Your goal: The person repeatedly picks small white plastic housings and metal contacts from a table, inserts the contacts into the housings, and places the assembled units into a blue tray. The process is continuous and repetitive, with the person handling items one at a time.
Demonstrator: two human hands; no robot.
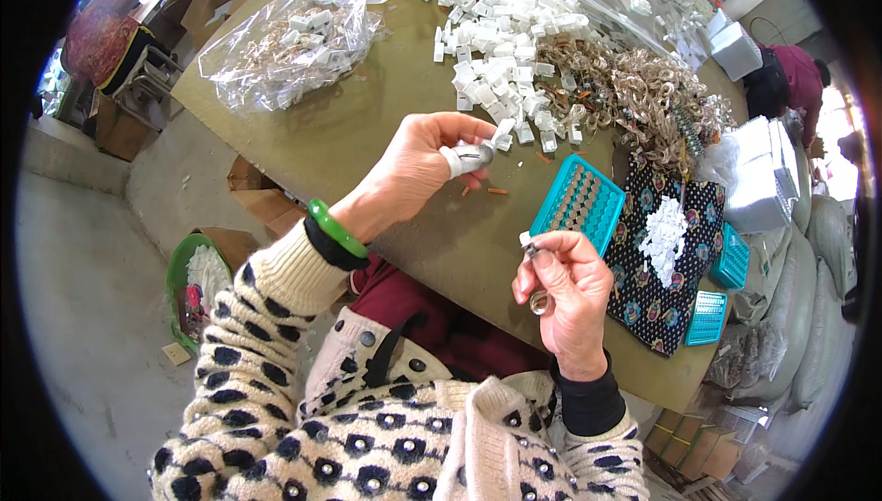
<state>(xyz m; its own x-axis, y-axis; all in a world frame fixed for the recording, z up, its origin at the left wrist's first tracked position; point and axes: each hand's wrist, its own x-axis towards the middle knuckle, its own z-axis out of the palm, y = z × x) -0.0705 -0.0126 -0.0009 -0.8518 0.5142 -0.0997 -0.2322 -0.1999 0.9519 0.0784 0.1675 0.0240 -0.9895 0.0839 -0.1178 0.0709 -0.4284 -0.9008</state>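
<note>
My left hand [413, 161] is closed at the near middle of the table, pinching a small white plastic casing [503, 136] between thumb and fingertips. White wrapping and a grey, shiny cover [474, 157] sit on a digit of that hand. To the right, my right hand [571, 291] is closed, its thumb and index finger pressed on a small white and dark metallic piece [528, 244] whose kind I cannot make out. Just beyond it lies a teal tray [606, 213] with rows of round, coin-like metal discs [576, 199]. The hands are apart.
White casings [501, 28] are heaped at the back, beside a tangle of clear brownish strips [643, 101]. A clear bag [285, 55] lies far left. Small white bits [663, 239] rest on patterned cloth [643, 303] at right. A green basin [175, 285] stands on the floor.
</note>
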